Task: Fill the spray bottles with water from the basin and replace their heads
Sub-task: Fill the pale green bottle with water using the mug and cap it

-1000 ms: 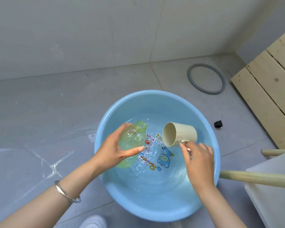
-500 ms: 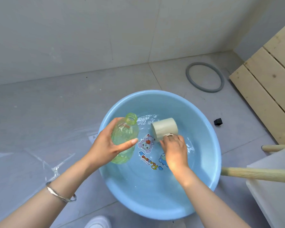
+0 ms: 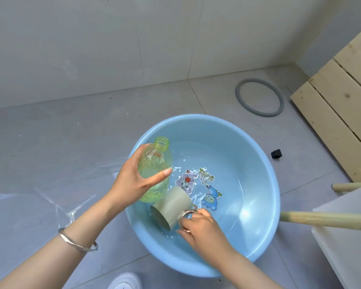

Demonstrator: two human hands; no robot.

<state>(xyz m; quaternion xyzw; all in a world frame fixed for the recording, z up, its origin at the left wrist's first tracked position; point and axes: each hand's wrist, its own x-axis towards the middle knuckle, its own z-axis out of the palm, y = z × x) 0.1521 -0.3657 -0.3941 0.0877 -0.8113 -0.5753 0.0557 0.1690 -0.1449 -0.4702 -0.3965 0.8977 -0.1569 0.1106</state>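
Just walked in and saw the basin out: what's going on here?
A person's left hand grips a headless green bottle, neck open, over the left side of the blue basin. The right hand holds a beige mug by its handle, tipped on its side in the water, apparently scooping. No pouring yet.

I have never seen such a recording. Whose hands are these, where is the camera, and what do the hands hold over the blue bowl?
No machine here: these are a person's two bare hands, filmed by one camera worn on the head, looking down. The left hand grips a green bottle with an open neck, no spray head. The right hand holds a beige cup by its handle, tipped on its side low in the blue basin of water, which stands on the floor near a grey ring.
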